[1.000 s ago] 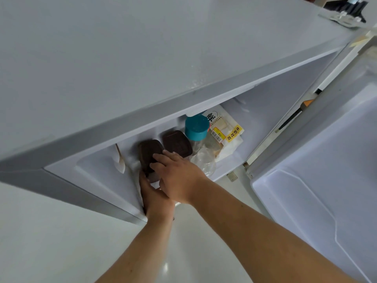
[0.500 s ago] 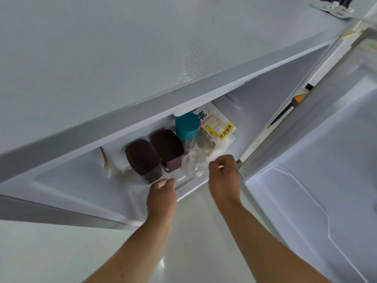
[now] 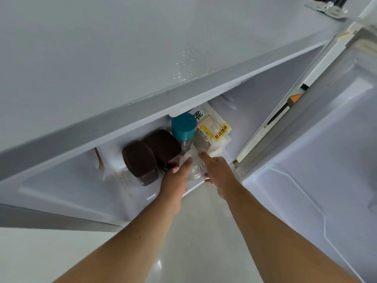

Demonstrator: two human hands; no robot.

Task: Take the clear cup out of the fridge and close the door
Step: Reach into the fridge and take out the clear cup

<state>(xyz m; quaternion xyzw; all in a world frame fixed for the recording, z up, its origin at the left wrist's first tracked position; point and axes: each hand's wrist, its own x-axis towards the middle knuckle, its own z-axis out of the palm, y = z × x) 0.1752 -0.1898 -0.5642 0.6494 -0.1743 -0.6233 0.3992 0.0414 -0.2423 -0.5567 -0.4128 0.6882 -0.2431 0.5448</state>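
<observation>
The clear cup (image 3: 196, 168) stands at the front edge of the fridge shelf (image 3: 151, 196), just below a bottle with a teal cap (image 3: 184, 126). My left hand (image 3: 175, 177) presses against the cup's left side, thumb up along it. My right hand (image 3: 217, 172) cups its right side with a finger reaching over the rim. Both hands close around the cup. The fridge door (image 3: 318, 180) stands wide open on the right.
Two dark brown lidded jars (image 3: 140, 160) sit left of the cup. A bread package with a yellow label (image 3: 214, 132) lies behind it. The fridge's grey top panel (image 3: 142, 58) overhangs the shelf. Pale floor shows below between my arms.
My right hand has moved left from the shelf's right end onto the cup. My left hand has risen from the shelf edge to the cup's left side.
</observation>
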